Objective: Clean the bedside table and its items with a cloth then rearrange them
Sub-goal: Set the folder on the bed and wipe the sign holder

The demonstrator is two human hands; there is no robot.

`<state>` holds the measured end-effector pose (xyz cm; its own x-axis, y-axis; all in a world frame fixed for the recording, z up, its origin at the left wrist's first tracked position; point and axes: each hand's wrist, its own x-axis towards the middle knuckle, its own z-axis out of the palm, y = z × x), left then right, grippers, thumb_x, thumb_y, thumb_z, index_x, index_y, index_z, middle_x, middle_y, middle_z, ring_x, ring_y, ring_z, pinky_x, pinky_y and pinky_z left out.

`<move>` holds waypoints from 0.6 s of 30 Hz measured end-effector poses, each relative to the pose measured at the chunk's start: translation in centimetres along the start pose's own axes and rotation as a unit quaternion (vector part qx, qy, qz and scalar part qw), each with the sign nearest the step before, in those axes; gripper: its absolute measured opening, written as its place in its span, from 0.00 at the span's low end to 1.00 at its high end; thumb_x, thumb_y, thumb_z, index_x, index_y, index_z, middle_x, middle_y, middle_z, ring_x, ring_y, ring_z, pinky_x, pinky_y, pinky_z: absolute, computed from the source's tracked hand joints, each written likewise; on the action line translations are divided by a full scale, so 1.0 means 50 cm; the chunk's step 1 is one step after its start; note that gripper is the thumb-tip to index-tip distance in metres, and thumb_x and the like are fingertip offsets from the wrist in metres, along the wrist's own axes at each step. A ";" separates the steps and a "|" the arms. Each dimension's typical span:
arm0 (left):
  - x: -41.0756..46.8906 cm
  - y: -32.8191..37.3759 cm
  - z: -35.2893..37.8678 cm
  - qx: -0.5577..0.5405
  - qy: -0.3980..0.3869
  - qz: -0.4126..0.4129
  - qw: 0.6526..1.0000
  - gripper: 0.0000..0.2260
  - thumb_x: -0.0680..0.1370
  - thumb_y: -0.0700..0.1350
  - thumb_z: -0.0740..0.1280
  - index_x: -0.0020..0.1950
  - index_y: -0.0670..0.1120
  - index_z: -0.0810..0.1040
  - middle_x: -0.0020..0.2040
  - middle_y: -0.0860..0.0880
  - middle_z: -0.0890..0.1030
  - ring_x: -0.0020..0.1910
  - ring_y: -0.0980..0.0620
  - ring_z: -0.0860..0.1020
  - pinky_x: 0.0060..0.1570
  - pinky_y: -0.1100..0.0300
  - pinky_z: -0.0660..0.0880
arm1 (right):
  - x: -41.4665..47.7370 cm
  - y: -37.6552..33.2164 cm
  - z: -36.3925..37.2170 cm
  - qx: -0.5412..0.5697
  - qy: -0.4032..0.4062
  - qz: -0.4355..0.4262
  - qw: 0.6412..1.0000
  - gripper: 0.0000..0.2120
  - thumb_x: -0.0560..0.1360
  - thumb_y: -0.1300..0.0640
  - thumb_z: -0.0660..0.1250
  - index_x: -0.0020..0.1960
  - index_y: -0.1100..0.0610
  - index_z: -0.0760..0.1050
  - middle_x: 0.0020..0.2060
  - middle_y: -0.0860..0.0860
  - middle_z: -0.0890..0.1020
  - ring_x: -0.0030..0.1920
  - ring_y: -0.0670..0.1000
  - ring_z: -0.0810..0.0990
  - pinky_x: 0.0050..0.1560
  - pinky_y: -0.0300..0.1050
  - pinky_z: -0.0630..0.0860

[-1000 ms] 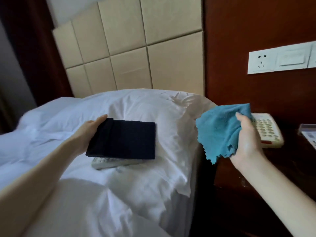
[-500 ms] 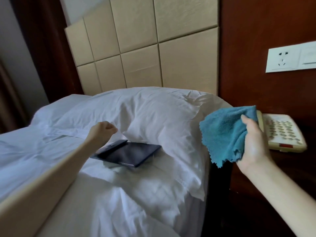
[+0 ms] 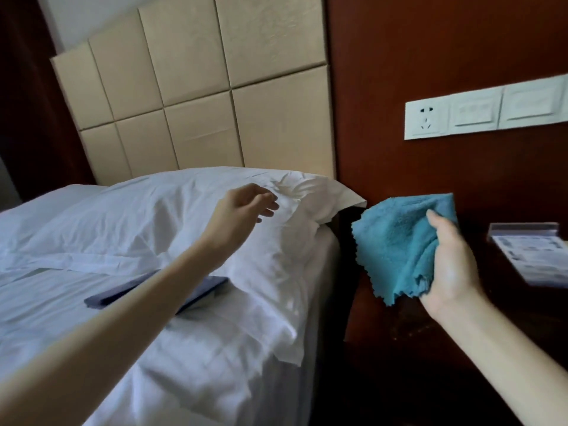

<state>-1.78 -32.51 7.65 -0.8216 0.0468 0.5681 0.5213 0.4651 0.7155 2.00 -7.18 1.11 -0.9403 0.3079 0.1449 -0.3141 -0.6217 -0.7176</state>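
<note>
- The blue cloth (image 3: pixel 396 241) was held bunched in the right grip (image 3: pixel 451 265), with the thumb laid across its front and the fingers hidden behind it.
- It was carried in the air, apparently over the left part of the desk (image 3: pixel 408 339), between the pillow (image 3: pixel 184 216) and the card stand (image 3: pixel 531 256), and touched neither.
- The cloth was judged soft, light and limp. It would be best gathered into a wad, as here, so that a padded face can be pressed flat on the wood. The loose zigzag edge was thought likely to trail.
- Its folds drooped downward, the longest fall running from the thumb to the lower corner. No firmer axis could be named for so crumpled a thing.
- The left grip (image 3: pixel 246 207) was empty, its fingers loosely curled and parted, raised over the pillow.
- A dark flat item (image 3: pixel 212 287) was laid flat on the bed (image 3: pixel 215 348) just below the pillow, partly hidden by the left forearm. Its long axis ran from lower left to upper right in the view.
- That item was judged stiff, thin and smooth, and best lifted by its long edges.
- The card stand was blurred, and its print could not be read.
</note>
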 end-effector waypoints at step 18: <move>0.008 0.139 0.555 0.000 -0.194 0.090 0.977 0.05 0.77 0.42 0.64 0.49 0.45 0.80 0.45 0.49 0.82 0.47 0.51 0.80 0.46 0.60 0.76 | -0.016 -0.293 -0.355 -0.035 0.204 -0.091 0.974 0.12 0.73 0.47 0.68 0.53 0.52 0.79 0.39 0.48 0.87 0.39 0.50 0.86 0.30 0.45 0.80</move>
<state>-4.87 -4.73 1.59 -0.7429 0.4591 0.4872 0.6646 0.4192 0.6185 9.68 14.48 -0.58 -0.7348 0.6782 0.0011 -0.4478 -0.4839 -0.7519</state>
